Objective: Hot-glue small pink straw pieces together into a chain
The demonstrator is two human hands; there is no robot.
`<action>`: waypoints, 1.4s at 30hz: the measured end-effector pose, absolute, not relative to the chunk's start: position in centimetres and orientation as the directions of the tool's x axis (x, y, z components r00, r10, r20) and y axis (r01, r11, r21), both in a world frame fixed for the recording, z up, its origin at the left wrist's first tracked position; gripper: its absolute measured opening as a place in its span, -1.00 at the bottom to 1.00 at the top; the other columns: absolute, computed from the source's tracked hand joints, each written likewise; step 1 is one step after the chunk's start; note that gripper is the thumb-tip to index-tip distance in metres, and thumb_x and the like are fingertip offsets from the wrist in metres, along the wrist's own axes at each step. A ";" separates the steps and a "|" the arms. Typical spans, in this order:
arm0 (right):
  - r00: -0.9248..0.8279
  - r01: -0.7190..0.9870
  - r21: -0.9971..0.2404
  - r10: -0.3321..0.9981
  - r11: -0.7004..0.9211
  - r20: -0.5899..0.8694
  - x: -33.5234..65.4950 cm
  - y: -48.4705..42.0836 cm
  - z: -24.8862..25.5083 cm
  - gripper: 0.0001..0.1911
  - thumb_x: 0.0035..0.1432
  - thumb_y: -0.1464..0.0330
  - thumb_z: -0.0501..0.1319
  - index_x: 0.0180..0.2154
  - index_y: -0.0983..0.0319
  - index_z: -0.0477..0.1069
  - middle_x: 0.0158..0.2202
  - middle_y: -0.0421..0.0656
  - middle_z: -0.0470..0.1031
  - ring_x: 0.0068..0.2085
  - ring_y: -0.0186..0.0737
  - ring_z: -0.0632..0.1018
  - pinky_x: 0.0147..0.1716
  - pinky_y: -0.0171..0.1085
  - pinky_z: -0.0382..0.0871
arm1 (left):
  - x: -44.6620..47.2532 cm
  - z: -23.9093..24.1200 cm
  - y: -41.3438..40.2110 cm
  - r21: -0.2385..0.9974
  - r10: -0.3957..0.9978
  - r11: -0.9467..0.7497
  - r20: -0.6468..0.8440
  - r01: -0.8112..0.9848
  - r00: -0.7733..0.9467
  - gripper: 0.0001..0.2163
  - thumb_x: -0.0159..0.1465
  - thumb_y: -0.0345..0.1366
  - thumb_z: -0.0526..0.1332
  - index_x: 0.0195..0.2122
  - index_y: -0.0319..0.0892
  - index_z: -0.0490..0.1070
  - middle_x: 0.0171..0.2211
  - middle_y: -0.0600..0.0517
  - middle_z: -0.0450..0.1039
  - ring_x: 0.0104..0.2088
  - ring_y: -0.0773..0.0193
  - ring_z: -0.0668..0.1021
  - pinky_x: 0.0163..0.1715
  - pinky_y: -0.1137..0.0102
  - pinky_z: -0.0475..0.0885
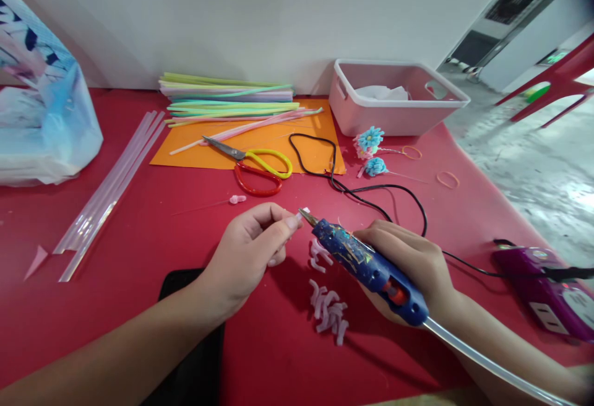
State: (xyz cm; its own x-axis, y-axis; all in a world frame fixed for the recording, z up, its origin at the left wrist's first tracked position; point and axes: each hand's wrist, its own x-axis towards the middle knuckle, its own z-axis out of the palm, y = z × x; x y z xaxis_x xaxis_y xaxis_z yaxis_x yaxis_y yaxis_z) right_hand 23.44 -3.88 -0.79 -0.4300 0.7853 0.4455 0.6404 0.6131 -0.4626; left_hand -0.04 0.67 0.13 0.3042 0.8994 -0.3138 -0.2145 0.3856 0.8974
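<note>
My right hand (408, 263) grips a blue hot glue gun (366, 263) with a clear glue stick coming out of its back. Its metal nozzle touches a small pale pink straw piece (301, 213) pinched between thumb and forefinger of my left hand (250, 248). Both hands hover low over the red table (139, 220). Under and between them lie several curled pink straw pieces (329, 313). The gun's black cord (371, 195) loops back across the table toward the right.
Scissors with yellow and red handles (255, 168) lie on an orange sheet (278, 146) beside a stack of pastel straws (227, 99). Clear glue sticks (111, 189) lie left, near a plastic bag (41, 115). A pink bin (394, 96), two blue straw flowers (371, 152), rubber bands and a purple device (547, 288) are right.
</note>
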 end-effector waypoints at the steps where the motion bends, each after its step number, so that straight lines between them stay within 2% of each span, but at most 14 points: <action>1: -0.428 0.642 -0.461 0.785 0.613 0.448 23.4 -3.9 -0.8 -0.75 0.15 0.43 0.24 -0.09 0.19 0.36 -0.41 -0.18 0.42 -0.41 -0.23 0.47 -0.40 -0.26 0.35 | 0.0 0.1 0.7 0.899 0.900 0.383 -0.313 -0.211 0.304 -0.81 0.25 -0.29 0.30 -0.47 -0.19 0.36 -0.61 0.19 0.19 -0.61 0.52 0.20 -0.62 0.57 0.11; 7: -0.438 0.658 -0.457 0.798 0.598 0.414 23.3 -3.9 -0.6 -0.77 0.17 0.38 0.24 -0.10 0.17 0.34 -0.41 -0.18 0.41 -0.42 -0.21 0.45 -0.41 -0.25 0.35 | 0.1 0.1 0.7 0.902 0.896 0.390 -0.325 -0.184 0.303 -0.78 0.27 -0.28 0.29 -0.48 -0.19 0.33 -0.62 0.21 0.17 -0.63 0.54 0.20 -0.62 0.58 0.09; 13: -0.434 0.644 -0.479 0.801 0.596 0.412 23.2 -4.1 -0.3 -0.77 0.14 0.42 0.21 -0.12 0.16 0.33 -0.42 -0.18 0.42 -0.45 -0.23 0.45 -0.43 -0.26 0.36 | -0.1 0.1 0.7 0.911 0.904 0.367 -0.301 -0.190 0.303 -0.81 0.25 -0.29 0.31 -0.46 -0.19 0.38 -0.60 0.21 0.20 -0.63 0.53 0.21 -0.62 0.56 0.10; 17: -0.289 0.669 -0.551 0.858 0.499 0.425 23.2 -4.1 -0.1 -0.78 0.07 0.48 0.21 -0.21 0.15 0.32 -0.45 -0.23 0.43 -0.47 -0.28 0.48 -0.50 -0.33 0.33 | -0.1 0.0 0.7 0.907 0.903 0.366 -0.293 -0.206 0.315 -0.83 0.24 -0.25 0.35 -0.42 -0.18 0.44 -0.57 0.20 0.22 -0.62 0.53 0.23 -0.62 0.55 0.10; 20: -0.230 0.712 -0.528 0.865 0.462 0.446 23.1 -4.0 -0.2 -0.77 0.04 0.49 0.19 -0.22 0.15 0.34 -0.46 -0.23 0.46 -0.47 -0.27 0.52 -0.54 -0.34 0.30 | -0.1 -0.1 0.7 0.900 0.902 0.371 -0.291 -0.228 0.320 -0.82 0.23 -0.21 0.37 -0.39 -0.18 0.46 -0.55 0.20 0.21 -0.62 0.55 0.21 -0.62 0.55 0.05; 27: -0.262 0.732 -0.469 0.840 0.494 0.475 22.9 -3.8 -0.2 -0.77 0.05 0.49 0.17 -0.21 0.16 0.34 -0.48 -0.23 0.42 -0.50 -0.29 0.46 -0.57 -0.33 0.25 | -0.1 0.0 0.7 0.911 0.909 0.351 -0.275 -0.219 0.314 -0.79 0.22 -0.15 0.40 -0.34 -0.17 0.49 -0.54 0.20 0.23 -0.63 0.55 0.21 -0.62 0.54 0.07; 42: -0.360 0.682 -0.453 0.803 0.574 0.476 23.2 -3.7 -0.3 -0.75 0.11 0.44 0.24 -0.13 0.16 0.34 -0.43 -0.21 0.40 -0.46 -0.26 0.44 -0.46 -0.29 0.34 | -0.2 -0.2 0.7 0.917 0.913 0.333 -0.255 -0.219 0.317 -0.80 0.22 -0.15 0.40 -0.35 -0.15 0.50 -0.54 0.19 0.24 -0.60 0.51 0.19 -0.61 0.55 0.12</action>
State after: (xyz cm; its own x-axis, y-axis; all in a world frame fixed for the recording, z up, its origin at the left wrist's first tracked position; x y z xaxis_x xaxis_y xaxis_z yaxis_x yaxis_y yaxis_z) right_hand 23.21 -3.75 -0.27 -0.3601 0.8026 0.4756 0.6818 0.5744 -0.4530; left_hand -0.18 0.66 -0.24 0.3171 0.9134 -0.2553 -0.2195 0.3326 0.9172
